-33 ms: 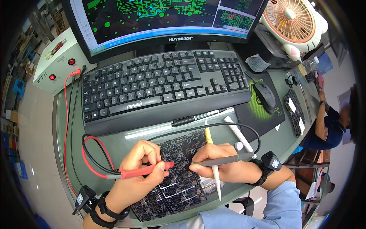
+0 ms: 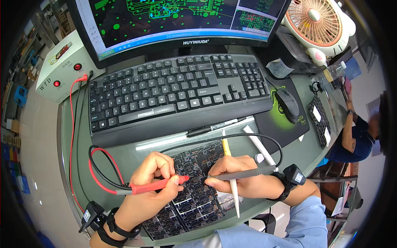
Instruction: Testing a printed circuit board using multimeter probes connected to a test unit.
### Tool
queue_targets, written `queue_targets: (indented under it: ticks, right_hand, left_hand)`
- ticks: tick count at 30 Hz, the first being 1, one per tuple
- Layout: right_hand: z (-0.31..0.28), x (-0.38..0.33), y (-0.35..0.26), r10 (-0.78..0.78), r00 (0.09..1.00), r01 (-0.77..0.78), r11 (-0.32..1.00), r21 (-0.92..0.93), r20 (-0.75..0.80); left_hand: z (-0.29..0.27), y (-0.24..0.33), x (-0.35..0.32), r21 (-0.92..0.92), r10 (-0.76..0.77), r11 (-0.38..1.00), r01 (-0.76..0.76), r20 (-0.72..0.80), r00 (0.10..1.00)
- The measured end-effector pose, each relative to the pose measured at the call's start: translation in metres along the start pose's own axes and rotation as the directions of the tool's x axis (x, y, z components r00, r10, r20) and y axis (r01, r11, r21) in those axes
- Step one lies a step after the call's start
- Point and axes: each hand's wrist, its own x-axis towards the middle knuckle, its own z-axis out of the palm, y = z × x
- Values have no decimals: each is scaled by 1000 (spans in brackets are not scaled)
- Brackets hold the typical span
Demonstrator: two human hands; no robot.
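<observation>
- The surface is a grey-green desk with a rounded front edge, crowded: a black keyboard lies well beyond the fingers, a monitor showing green circuit traces stands behind it, and a white box with red buttons sits far off to the left.
- A dark circuit board panel lies flat directly under both sets of fingers, near the desk's front edge, so both tips reach it easily.
- The left hand has its fingers clamped around a red probe, pen-style, tip aimed inward just past the fingertips.
- The right hand pinches a grey probe the same way, its tip facing the red one, nearly touching.
- Red and black leads loop away left of the fingers.
- A mouse, a small fan and another person are far to the right.
</observation>
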Motion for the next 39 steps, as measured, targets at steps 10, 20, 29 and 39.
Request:
queue_targets:
  ticks: [10, 20, 29, 39]
  right_hand:
    - [-1, 0, 0, -2, 1000, 2, 1000, -17, -14]
    - [0, -1, -1, 15, 1000, -15, 1000, 4, -20]
    - [0, -1, 2, 13, 1000, -13, 1000, 17, -14]
    - [0, -1, 1, 13, 1000, -13, 1000, 3, -14]
  left_hand:
    - [1, 3, 1, -149, -76, 986, 73, -12, 997]
    - [1, 5, 0, -163, -91, 983, 87, -18, 996]
    - [1, 4, 0, -150, -88, 985, 85, -16, 996]
    - [2, 4, 0, -146, -93, 985, 88, -23, 995]
